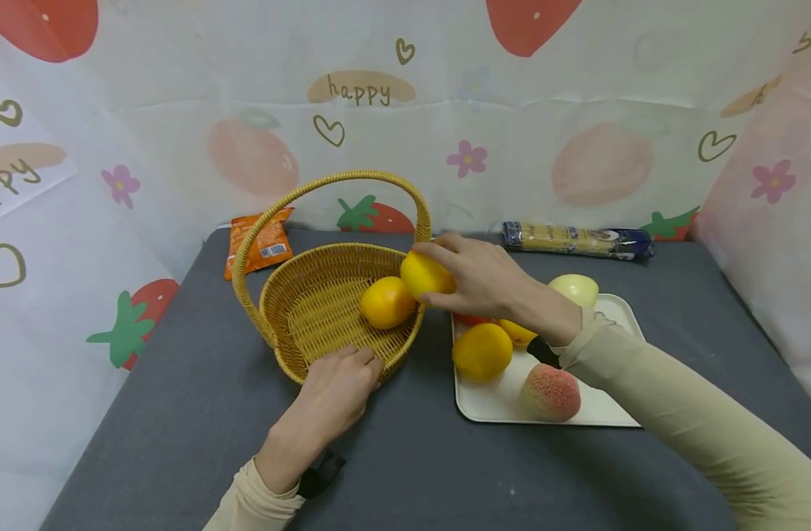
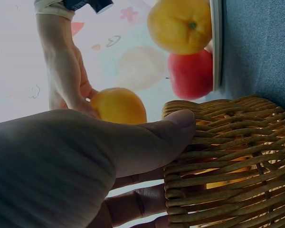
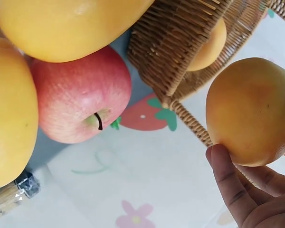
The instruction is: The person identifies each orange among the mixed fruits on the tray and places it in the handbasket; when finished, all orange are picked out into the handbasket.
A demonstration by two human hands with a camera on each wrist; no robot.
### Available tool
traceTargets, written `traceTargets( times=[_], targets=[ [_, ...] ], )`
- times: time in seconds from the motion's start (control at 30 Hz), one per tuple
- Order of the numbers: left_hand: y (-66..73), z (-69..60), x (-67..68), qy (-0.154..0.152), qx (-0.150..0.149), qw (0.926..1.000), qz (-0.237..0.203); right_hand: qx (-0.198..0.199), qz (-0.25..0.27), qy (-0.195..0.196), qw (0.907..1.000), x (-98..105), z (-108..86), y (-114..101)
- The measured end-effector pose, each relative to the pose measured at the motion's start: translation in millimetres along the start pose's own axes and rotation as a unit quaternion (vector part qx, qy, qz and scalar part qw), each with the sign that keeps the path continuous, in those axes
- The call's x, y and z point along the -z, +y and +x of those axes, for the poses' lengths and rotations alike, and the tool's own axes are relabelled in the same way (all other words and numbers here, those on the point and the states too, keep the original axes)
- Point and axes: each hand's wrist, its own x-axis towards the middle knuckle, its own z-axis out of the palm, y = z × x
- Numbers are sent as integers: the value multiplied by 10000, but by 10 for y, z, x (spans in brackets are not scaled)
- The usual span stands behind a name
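The orange (image 1: 426, 276) is round and yellow-orange, its skin smooth with a faint gloss, a tiny dark speck showing in the right wrist view; it is held aloft at the right side of the basket (image 1: 319, 310), beside the foot of the handle (image 1: 359, 175), though whether it touches the rim cannot be told; the person's right grip (image 1: 485, 276) is grasping it between thumb and fingers; the left grip (image 1: 339, 383) pinches the basket's near rim, thumb on one face of the weave and fingers on the other; the basket is golden-brown wicker, and a second orange (image 1: 387, 302) lies inside it, toward the right wall

The desk (image 1: 199, 428) is dark grey with a cloth-like look; to the right of the basket a white tray (image 1: 478, 408) with rounded corners carries a third orange (image 1: 482, 352), a fuzzy pink peach (image 1: 553, 393), a pale fruit (image 1: 574, 287) and a red apple (image 3: 80, 104) with a dark stem; at the back lie an orange packet (image 1: 262, 243), behind the basket to the left, and a long yellow pack (image 1: 578, 240) with dark blue ends; a white sheet (image 1: 179, 125) hangs behind and on both sides, printed with strawberries, pink flowers, hearts and the word "happy"; the sleeves (image 1: 684, 413) are pale cream
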Motion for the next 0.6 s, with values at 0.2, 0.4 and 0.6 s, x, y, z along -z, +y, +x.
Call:
traceTargets(
  times=[0.2,0.4,0.6],
  targets=[
    [1,3,6,-35,5,10000,-26,22,20,27,10000,-28,55,-33],
    [-2,2,0,19,-23,10000,6,243,23,180,9995,-58,125,-68],
    [-1,3,4,51,-42,10000,15,370,9,279,9989,-73,209,-120]
  ],
)
